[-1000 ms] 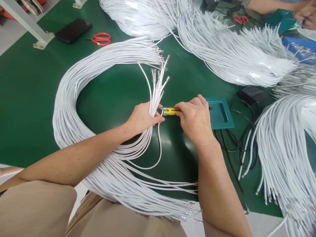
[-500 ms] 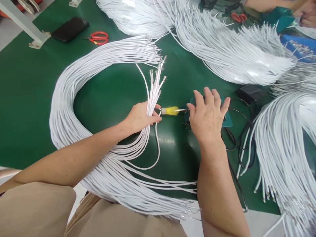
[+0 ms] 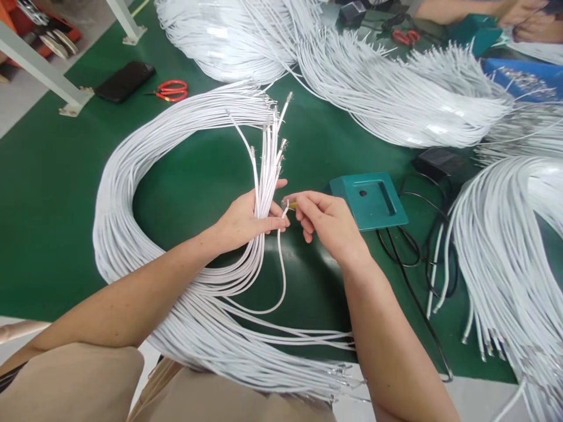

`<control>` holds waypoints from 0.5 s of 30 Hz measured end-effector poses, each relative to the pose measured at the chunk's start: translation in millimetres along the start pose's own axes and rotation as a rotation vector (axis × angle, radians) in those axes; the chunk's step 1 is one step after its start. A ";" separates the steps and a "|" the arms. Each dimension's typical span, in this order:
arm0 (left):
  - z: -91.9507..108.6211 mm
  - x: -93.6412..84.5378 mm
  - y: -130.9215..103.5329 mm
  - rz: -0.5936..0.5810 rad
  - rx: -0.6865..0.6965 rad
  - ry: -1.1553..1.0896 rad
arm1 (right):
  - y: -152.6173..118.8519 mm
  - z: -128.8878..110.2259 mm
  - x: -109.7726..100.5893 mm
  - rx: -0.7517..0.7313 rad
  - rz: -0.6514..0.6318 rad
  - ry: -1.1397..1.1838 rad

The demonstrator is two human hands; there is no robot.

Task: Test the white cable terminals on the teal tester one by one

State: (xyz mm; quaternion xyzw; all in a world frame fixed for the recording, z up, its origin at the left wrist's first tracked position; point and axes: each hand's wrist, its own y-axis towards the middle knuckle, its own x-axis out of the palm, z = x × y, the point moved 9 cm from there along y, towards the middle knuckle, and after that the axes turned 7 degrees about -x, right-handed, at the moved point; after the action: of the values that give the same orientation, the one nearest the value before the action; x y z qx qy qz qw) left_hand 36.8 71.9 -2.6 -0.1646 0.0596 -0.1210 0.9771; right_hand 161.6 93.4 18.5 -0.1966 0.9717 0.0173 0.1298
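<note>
Left hand (image 3: pixel 240 220) closed round white wire bundle (image 3: pixel 264 190) over green table (image 3: pixel 316 140), thumb across. Right hand (image 3: pixel 328 223) pinching yellow piece (image 3: pixel 293 206) at loose wire's (image 3: pixel 284 272) tip; back up, forearm slanting inward.

The single view looks from the person's head, facing forward and steeply down onto the green tabletop (image 3: pixel 48 246). It is near enough that the left hand (image 3: pixel 240 220) and right hand (image 3: pixel 328 225) show clearly around mid-frame, the forearms (image 3: pixel 382 316) running in from the lower edge. Beige clothing (image 3: pixel 65 381) fills the lower left; the view reaches across to a co-worker's hands (image 3: pixel 534 29) at upper right.
</note>
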 end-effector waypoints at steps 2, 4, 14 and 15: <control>1.9 4.7 -0.6 -0.035 0.012 -0.053 | -0.9 8.0 12.8 0.087 -0.114 0.226; 1.7 6.8 -0.9 -0.057 0.012 -0.083 | -0.5 6.8 16.9 0.068 -0.148 0.300; -18.3 -13.9 3.3 0.070 -0.108 -0.285 | -8.7 -42.5 6.3 -0.390 -0.070 -0.112; -19.5 -16.3 3.5 0.087 -0.115 -0.272 | -10.3 -39.9 11.1 -0.334 -0.176 -0.035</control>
State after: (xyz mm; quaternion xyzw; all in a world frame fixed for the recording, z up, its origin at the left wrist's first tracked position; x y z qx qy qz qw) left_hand 18.8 73.3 -20.8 -0.2324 -0.0594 -0.0515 0.9694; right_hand 145.9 76.3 54.3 -0.2992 0.9320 0.1703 0.1131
